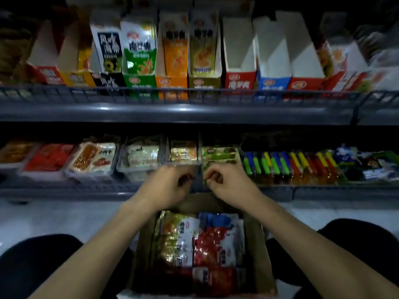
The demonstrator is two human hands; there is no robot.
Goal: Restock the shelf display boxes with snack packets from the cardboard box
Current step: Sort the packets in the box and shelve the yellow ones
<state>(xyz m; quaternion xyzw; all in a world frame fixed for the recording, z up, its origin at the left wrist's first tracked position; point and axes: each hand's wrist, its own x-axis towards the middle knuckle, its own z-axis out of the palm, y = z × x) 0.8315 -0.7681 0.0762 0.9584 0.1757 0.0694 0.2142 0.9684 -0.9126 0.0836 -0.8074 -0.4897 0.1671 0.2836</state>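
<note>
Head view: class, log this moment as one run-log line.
left hand: curled, empty | right hand: curled, empty | cardboard box: packets inside | red display box: empty

Snack packets in cardboard box

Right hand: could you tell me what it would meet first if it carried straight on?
Probably the green packets in the lower-shelf tray just ahead of the right hand; motion blur leaves depth uncertain.

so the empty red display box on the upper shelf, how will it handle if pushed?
The red box is probably light: it looks like thin card with nothing inside. Its tall back could make it tip or slide. The rail in front should stop it coming forward, and the walls likely flex under a push.
</note>
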